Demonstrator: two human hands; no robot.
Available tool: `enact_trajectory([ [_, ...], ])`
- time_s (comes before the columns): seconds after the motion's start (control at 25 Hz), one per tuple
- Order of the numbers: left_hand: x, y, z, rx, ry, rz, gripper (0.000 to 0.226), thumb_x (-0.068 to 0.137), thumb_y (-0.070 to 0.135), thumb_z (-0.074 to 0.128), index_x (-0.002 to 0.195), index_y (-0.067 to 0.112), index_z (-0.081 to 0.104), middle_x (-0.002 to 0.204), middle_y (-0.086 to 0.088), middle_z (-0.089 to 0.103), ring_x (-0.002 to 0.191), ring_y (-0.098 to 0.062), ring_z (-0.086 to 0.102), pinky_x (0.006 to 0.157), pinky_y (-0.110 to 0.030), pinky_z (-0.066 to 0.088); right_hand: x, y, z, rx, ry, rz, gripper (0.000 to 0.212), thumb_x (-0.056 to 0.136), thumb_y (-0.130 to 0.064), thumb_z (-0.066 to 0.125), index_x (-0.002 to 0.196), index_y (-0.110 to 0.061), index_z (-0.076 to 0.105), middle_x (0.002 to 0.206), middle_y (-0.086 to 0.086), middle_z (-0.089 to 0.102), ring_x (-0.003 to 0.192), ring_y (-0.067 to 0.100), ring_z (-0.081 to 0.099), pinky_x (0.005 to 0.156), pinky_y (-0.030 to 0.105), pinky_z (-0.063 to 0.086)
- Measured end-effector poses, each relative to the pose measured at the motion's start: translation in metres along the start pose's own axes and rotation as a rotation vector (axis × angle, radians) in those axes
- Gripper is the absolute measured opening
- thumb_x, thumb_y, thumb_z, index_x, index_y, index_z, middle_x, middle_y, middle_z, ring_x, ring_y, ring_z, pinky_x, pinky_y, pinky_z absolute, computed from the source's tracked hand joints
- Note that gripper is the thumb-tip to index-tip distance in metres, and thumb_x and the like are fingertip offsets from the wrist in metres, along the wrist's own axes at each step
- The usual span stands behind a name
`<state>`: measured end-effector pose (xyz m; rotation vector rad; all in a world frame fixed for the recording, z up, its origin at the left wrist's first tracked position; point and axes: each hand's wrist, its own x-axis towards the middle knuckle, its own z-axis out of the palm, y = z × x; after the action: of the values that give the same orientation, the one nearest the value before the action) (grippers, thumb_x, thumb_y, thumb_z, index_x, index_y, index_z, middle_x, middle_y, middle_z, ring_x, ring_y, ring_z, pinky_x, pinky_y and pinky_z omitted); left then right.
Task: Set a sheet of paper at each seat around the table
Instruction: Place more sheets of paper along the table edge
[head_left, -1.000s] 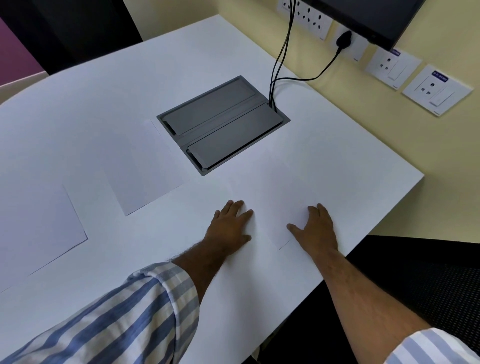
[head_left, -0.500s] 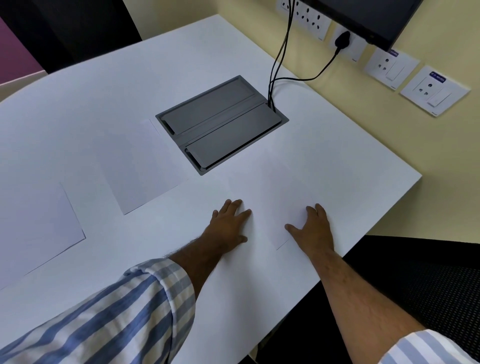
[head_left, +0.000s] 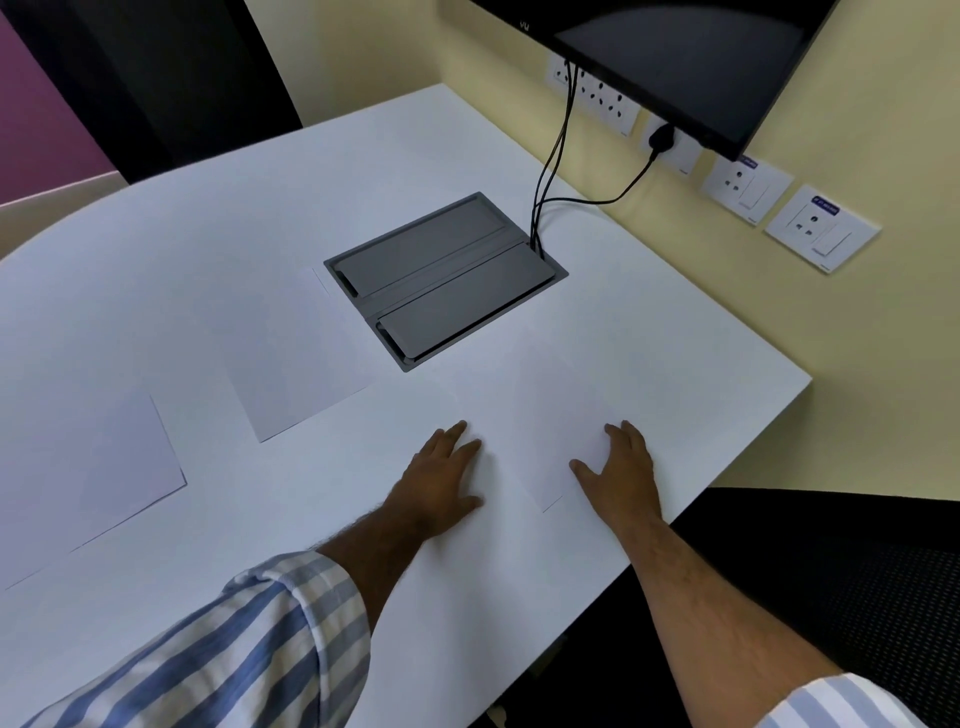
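Now the sheet lies between both flat, open grips, left hand and right hand, long axis pointing away across the table.

"vu" logo on monitor bezel

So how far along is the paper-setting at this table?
Two sheets already lie flat: the far-left sheet and the middle sheet beside the grey cable box. A third sheet is in hand, with the left hand and right hand pressed flat at its near edge. Any seats outside the view cannot be judged.
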<state>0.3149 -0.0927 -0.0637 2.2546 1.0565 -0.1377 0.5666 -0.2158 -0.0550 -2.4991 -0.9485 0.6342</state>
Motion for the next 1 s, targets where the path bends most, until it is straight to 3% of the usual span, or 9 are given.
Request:
enact_trajectory([
  [0.56, -0.130, -0.018, -0.016, 0.047, 0.125, -0.137, 0.075, 0.094, 0.049, 0.065, 0.158, 0.026, 0.036, 0.172, 0.002, 0.016, 0.160, -0.021, 0.011, 0.126, -0.045, 0.023, -0.115, -0.061, 0.025, -0.038, -0.195, -0.056, 0.082, 0.098, -0.042, 0.067, 0.164, -0.016, 0.026, 0.175, 0.003, 0.012, 0.159, 0.024, 0.020, 0.124, 0.044, 0.033],
  [0.72, -0.169, -0.033, -0.023, 0.016, 0.192, -0.222, 0.072, 0.093, 0.048, 0.066, 0.157, 0.027, 0.038, 0.171, 0.003, 0.019, 0.159, -0.021, 0.013, 0.126, -0.047, 0.024, -0.135, -0.080, 0.036, -0.036, -0.210, -0.092, 0.080, 0.097, -0.042, 0.067, 0.162, -0.016, 0.029, 0.174, 0.003, 0.015, 0.158, 0.024, 0.022, 0.122, 0.043, 0.035],
  [1.0, -0.257, -0.074, -0.027, -0.092, 0.318, -0.337, 0.067, 0.093, 0.047, 0.068, 0.152, 0.028, 0.044, 0.169, 0.006, 0.026, 0.157, -0.017, 0.018, 0.124, -0.036, 0.027, -0.183, -0.128, 0.059, 0.138, -0.242, -0.125, 0.073, 0.093, -0.035, 0.073, 0.156, -0.014, 0.041, 0.167, 0.001, 0.027, 0.150, 0.025, 0.035, 0.114, 0.040, 0.042],
])
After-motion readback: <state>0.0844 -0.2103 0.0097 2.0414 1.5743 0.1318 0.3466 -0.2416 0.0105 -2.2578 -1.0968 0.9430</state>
